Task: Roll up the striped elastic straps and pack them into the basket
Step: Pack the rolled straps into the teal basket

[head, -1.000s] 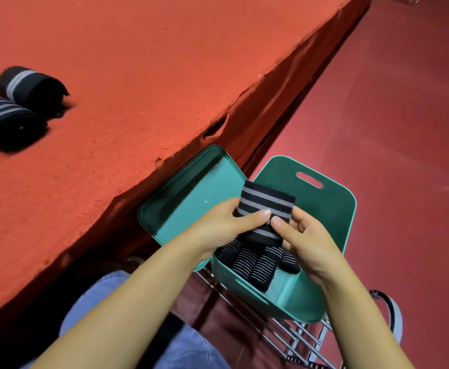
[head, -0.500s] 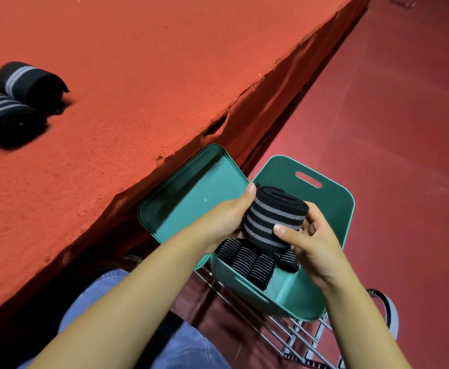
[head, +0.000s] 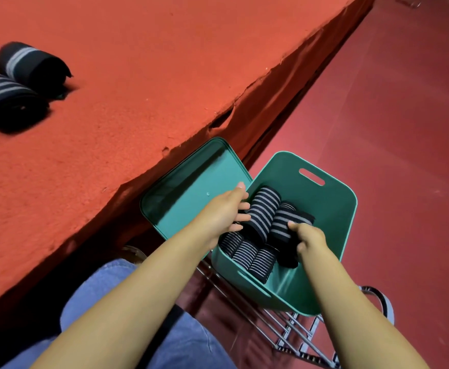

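no readable text, labels or numbers

nearer strap roll (head: 2, 98) — cut by left edge | left hand (head: 224, 211) fingertips — hidden behind rolls

Orange-red felt-covered table top (head: 143, 75), edge torn and ragged. Smooth dark red floor (head: 391, 123) alongside. Chromed metal wire rack (head: 295, 339) below.
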A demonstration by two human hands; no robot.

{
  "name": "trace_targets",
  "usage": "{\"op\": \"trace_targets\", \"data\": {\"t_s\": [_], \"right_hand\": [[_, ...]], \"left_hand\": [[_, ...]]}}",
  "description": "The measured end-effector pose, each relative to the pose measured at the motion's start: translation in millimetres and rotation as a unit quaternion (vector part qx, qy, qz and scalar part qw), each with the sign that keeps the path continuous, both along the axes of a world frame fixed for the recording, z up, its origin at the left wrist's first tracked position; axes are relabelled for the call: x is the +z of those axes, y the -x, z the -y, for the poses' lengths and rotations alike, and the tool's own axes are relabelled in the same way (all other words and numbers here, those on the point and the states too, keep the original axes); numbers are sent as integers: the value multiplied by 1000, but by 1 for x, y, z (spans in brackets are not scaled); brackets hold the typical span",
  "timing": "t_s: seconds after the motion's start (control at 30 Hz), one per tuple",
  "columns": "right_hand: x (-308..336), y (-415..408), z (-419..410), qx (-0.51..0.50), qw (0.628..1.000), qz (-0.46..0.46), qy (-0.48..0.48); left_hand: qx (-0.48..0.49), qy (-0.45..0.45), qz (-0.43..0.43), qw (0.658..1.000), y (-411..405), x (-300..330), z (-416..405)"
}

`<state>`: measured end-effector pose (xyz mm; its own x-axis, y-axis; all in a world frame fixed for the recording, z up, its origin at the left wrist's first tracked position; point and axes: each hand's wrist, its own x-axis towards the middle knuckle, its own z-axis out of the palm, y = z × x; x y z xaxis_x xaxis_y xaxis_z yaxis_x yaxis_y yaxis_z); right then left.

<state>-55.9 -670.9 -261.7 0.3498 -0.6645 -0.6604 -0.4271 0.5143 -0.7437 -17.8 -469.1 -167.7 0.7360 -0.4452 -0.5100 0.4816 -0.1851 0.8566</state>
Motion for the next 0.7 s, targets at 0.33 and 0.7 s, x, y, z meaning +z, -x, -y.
{"op": "trace_targets", "data": {"t_s": [0.33, 0.7], "right_hand": [[-38, 2, 19, 48, 993, -101, -45], [-55, 2, 23, 138, 951, -208, 185]], "left_hand": [[7, 2, -24, 1000, -5, -10, 3], [2, 8, -21, 1000, -6, -8, 8]]}}
